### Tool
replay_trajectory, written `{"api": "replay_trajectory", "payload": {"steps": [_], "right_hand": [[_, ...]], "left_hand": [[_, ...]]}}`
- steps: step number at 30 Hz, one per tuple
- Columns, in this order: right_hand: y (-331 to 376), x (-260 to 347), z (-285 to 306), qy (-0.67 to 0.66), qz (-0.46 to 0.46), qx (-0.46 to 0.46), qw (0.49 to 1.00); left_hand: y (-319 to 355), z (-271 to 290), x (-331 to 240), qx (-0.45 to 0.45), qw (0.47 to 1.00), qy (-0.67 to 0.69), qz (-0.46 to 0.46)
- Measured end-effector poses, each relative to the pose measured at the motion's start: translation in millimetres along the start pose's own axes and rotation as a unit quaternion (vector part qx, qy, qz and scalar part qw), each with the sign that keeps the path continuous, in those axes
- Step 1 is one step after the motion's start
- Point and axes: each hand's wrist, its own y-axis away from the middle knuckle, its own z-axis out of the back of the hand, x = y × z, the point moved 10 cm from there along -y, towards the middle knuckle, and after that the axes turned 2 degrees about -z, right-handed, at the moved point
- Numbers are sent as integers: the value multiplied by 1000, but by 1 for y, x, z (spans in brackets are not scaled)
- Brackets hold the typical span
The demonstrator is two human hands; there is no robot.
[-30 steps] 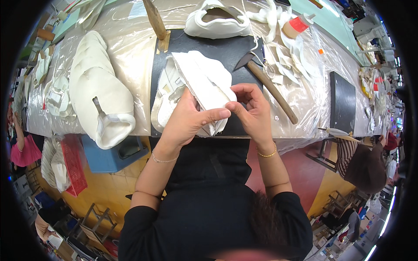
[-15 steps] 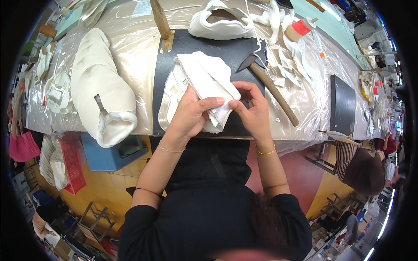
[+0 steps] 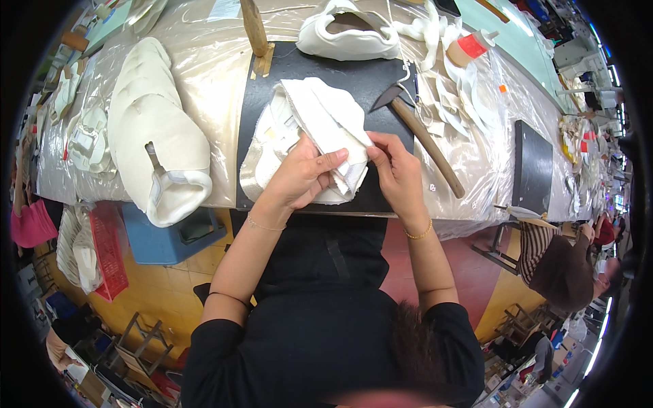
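A: Workbench (image 3: 224, 61) under clear plastic sheeting, busy workshop behind. Left to right: red mesh basket (image 3: 105, 248) and blue bin (image 3: 173, 238) under the bench edge, big white padded form (image 3: 153, 129) lying flat, then the black mat (image 3: 354, 75).

B: Hands?

A: Both on the white fabric shoe upper (image 3: 320, 136), which lies on the mat right at the near edge. Left hand (image 3: 299, 177) presses down on it, fingers curled over the folded part. Right hand (image 3: 398, 170) pinches the fold's right edge between thumb and fingertips. Neither is loose.

B: What does doing that well look like?

A: Judgement only: left hand should pin the piece flat so it doesn't slide on the mat, right hand should pull the edge evenly, no bunching. Small grip, close to the fold.

B: Further right?

A: Hammer (image 3: 422, 136) with a wooden handle, head on the mat, just beside the right hand, not touched. Second white upper (image 3: 347, 34) at the mat's far edge. Dark flat slab (image 3: 532, 166) well apart to the right. Another person (image 3: 558, 268) seated past the bench end.

B: Counts?

A: One hammer, one padded form, two white uppers, one black mat, one slab, one red basket, one blue bin. White strips top right: too jumbled to count.
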Motion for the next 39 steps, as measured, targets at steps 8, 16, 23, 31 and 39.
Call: {"api": "replay_trajectory", "payload": {"steps": [8, 16, 23, 31, 39], "right_hand": [[12, 52, 13, 197, 198, 30, 960], [24, 50, -3, 322, 231, 78, 915], [28, 43, -12, 417, 223, 112, 874], [3, 42, 0, 421, 258, 71, 867], [-5, 34, 10, 282, 163, 159, 932]], "left_hand": [[0, 4, 8, -15, 999, -47, -1], [-7, 8, 20, -27, 994, -89, -56], [-8, 12, 32, -47, 992, -113, -33], [-8, 10, 30, -35, 989, -126, -65], [-10, 10, 31, -23, 985, -156, -75]]}}
